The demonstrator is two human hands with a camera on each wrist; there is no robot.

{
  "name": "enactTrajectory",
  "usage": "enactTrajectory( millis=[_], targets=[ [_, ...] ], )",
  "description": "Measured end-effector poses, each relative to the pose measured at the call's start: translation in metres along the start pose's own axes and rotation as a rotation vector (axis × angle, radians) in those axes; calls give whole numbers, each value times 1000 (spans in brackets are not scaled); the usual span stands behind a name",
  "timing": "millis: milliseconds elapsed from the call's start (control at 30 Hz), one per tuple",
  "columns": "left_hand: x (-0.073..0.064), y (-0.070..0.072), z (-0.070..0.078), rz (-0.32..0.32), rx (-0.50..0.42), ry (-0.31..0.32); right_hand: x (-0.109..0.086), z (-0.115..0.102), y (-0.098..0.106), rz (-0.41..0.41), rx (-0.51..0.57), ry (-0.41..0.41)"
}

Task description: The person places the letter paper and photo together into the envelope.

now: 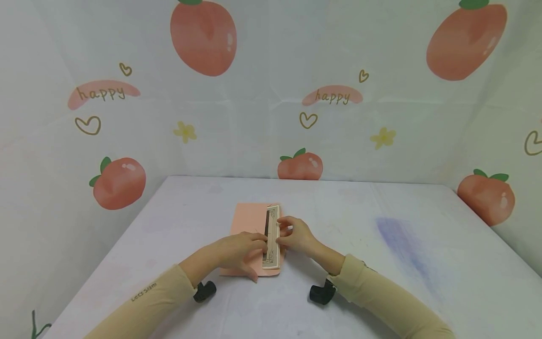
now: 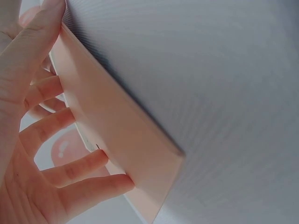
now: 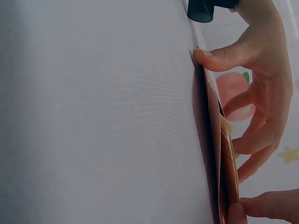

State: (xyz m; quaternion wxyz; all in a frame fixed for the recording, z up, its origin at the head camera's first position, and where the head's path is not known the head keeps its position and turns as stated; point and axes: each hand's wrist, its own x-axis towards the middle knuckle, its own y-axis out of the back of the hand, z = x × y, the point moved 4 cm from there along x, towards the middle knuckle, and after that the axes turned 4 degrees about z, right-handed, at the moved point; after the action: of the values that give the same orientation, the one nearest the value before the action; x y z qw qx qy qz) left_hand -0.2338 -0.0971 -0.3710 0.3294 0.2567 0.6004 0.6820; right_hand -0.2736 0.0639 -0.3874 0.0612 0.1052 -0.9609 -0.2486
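A flat pink folder or envelope lies on the white table. Along its right side runs a cream strip with ornate dark printing and a dark band on its left edge. My left hand rests over the pink piece, fingertips at the strip's left side. In the left wrist view its fingers are spread and fairly straight against the pink surface, thumb at one edge. From the right, my right hand pinches the strip's edge between thumb and finger. Layered cream edges show beside the pink in the right wrist view.
Black wrist-worn devices hang under the left cuff and the right cuff. A bluish-purple smudge marks the white table at right. Behind it hangs a white cloth printed with fruit, hearts and flowers.
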Motion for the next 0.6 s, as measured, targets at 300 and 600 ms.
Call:
enactTrajectory(
  millis=[300, 600],
  targets=[
    [0, 0, 1, 8, 18, -22, 2, 0, -2, 1, 0, 3],
    [-1, 0, 1, 3, 8, -18, 4, 1, -4, -10, -17, 34]
  ],
)
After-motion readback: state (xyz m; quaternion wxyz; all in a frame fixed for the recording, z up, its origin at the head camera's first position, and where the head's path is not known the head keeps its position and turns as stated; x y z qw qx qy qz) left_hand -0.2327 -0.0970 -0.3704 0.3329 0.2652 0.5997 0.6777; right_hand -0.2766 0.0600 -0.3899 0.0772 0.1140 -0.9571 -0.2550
